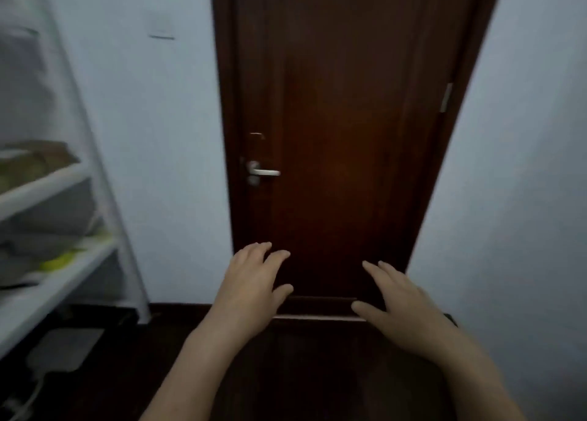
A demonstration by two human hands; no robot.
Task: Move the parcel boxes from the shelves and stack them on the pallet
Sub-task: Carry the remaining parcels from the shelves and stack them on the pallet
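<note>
**Empty hands out front, parcels off to the left**

Holding nothing, we are reaching both hands forward with fingers spread wide and relaxed: the left hand [251, 281] and the right hand [400, 306] are hovering apart from each other, palms down, touching nothing.

Straight beyond them a dark wooden door [343, 103] is standing closed, its door handle [265, 172] above the left hand. The parcel boxes [38, 160] are sitting well to our left on the white shelves [47, 185], blurred; we are making out a brownish carton on the upper board and greyish, softer-looking packs below it. The pallet is not showing anywhere in view.

We are judging the brown carton to be stiff cardboard and probably light, so we are planning to take it with a palm on each opposite side, or with fingers under the bottom edge. The grey packs are looking limp and slippery, calling for support from underneath.

In the way, the slanted white shelf post is standing between us and the boards. On the dark floor [301, 373] beneath the shelves a grey flat thing [63, 347] with a cable is lying where a foot could catch.
</note>
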